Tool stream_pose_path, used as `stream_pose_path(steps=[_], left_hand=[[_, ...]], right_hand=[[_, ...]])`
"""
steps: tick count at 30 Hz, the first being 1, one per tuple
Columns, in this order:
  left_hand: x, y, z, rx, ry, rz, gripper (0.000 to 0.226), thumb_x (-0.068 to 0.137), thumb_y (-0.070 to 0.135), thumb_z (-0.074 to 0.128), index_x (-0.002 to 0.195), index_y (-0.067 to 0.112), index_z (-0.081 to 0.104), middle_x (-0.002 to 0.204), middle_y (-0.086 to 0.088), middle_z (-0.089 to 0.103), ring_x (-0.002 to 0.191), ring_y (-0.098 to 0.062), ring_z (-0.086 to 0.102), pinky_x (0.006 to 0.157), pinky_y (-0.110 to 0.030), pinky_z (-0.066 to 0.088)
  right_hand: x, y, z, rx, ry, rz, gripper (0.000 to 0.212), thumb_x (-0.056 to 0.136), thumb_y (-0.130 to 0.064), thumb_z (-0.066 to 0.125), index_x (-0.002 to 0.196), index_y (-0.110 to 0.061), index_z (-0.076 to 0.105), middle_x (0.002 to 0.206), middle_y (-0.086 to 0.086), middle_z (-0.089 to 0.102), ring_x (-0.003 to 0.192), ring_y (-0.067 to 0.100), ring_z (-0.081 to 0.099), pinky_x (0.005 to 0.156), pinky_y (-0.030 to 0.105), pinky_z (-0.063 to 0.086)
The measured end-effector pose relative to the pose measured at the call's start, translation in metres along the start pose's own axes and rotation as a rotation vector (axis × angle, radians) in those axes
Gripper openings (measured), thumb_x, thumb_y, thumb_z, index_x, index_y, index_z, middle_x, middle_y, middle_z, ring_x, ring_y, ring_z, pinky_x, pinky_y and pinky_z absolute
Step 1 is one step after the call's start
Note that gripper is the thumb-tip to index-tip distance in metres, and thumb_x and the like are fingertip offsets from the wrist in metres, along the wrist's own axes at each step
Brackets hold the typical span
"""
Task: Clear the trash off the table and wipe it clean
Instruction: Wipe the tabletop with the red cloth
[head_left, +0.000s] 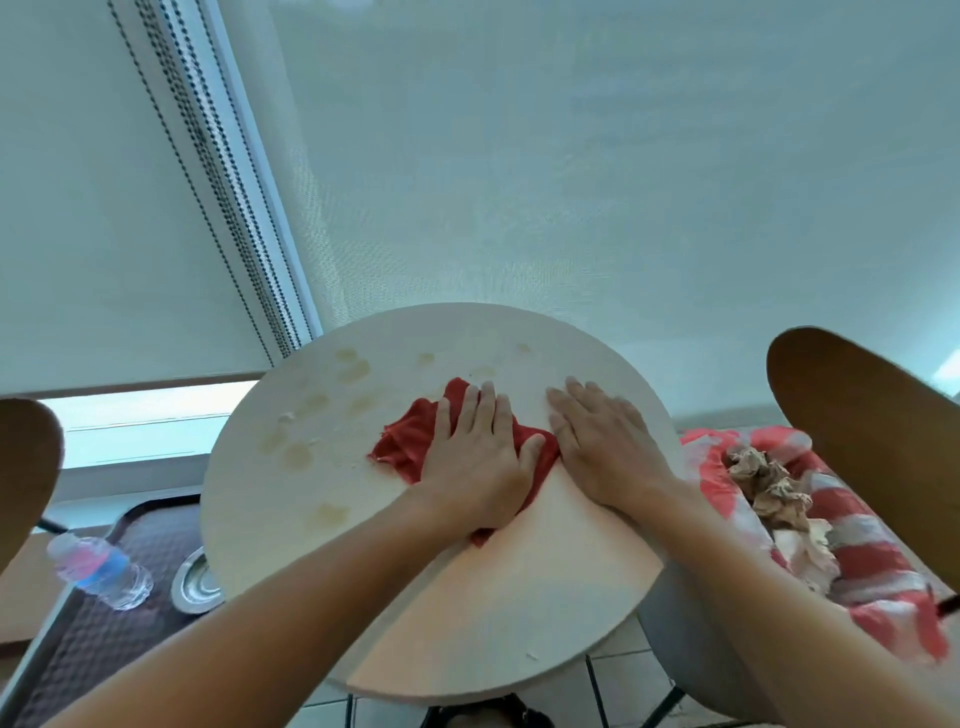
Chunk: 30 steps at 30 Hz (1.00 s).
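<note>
While my left hand (475, 457) lies flat on the red cloth (410, 441), fingers straight and close together, the cloth sits bunched mid-table, just beside my right hand (597, 441). Right fingers also straight, palm down on the bare round table (509, 613), touching the cloth's edge. Cloth looks soft, light, floppy; I judge it will fold and skid unless pressed from above, so palm over its middle is the hold. Yellowish stains (353, 370) lie to the left and far side, not yet wiped. Crumpled paper (769, 488) sits in a striped bag (883, 587) off to the right.
</note>
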<state>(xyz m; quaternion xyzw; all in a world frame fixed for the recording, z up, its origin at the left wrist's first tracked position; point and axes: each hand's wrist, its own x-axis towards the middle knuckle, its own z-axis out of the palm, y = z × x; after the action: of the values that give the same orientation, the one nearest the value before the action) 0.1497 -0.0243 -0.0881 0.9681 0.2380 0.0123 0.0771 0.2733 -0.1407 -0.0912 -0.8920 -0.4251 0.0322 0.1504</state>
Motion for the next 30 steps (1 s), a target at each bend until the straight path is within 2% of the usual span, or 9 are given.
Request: stream_pose_path(steps=[6,12,17,25,30], left_hand=[[0.059,-0.001,-0.003,0.027,-0.033,0.1,0.072,0.101,0.057,0.009,0.159,0.014,0.002,0.167,-0.002,-0.007,0.152,-0.015,-0.013,0.123,-0.045,-0.009],[0.115,-0.013,-0.007,0.048,-0.049,0.18,0.072,0.101,0.059,0.013,0.159,0.019,0.004,0.167,0.002,-0.005,0.152,-0.012,-0.012,0.123,-0.044,-0.007],[0.15,-0.024,-0.012,0.043,-0.041,0.109,0.071,0.1,0.061,0.012,0.159,0.022,0.008,0.167,0.0,-0.004,0.152,-0.016,-0.013,0.123,-0.046,-0.007],[0.122,-0.042,-0.014,0.03,-0.045,0.058,0.068,0.1,0.059,0.012,0.159,0.026,0.007,0.167,0.003,-0.004,0.153,-0.013,-0.01,0.123,-0.044,-0.008],[0.079,-0.049,-0.014,0.059,-0.037,0.026,0.071,0.097,0.064,0.008,0.159,0.028,0.005,0.167,0.002,-0.007,0.152,-0.018,-0.016,0.119,-0.053,-0.014]], right_hand=[[0.021,0.015,-0.004,-0.038,0.048,0.063,0.052,0.109,-0.037,0.023,0.159,-0.025,0.026,0.168,0.002,0.017,0.155,0.02,0.012,0.122,0.039,0.008],[0.03,0.028,-0.002,-0.028,0.001,0.086,0.054,0.108,-0.043,0.022,0.16,-0.027,0.023,0.169,0.001,0.013,0.155,0.02,0.008,0.125,0.041,0.002],[0.029,0.029,-0.001,-0.041,0.008,0.089,0.057,0.106,-0.044,0.023,0.16,-0.027,0.02,0.169,-0.001,0.011,0.156,0.018,0.006,0.126,0.041,0.001],[0.023,0.021,-0.003,-0.052,-0.017,0.102,0.06,0.104,-0.05,0.023,0.159,-0.026,0.022,0.169,0.0,0.01,0.156,0.018,0.004,0.125,0.043,0.0],[0.011,-0.004,-0.002,-0.004,-0.058,0.05,0.06,0.106,-0.046,0.021,0.161,-0.023,0.017,0.17,0.0,0.008,0.156,0.017,0.003,0.126,0.043,-0.001]])
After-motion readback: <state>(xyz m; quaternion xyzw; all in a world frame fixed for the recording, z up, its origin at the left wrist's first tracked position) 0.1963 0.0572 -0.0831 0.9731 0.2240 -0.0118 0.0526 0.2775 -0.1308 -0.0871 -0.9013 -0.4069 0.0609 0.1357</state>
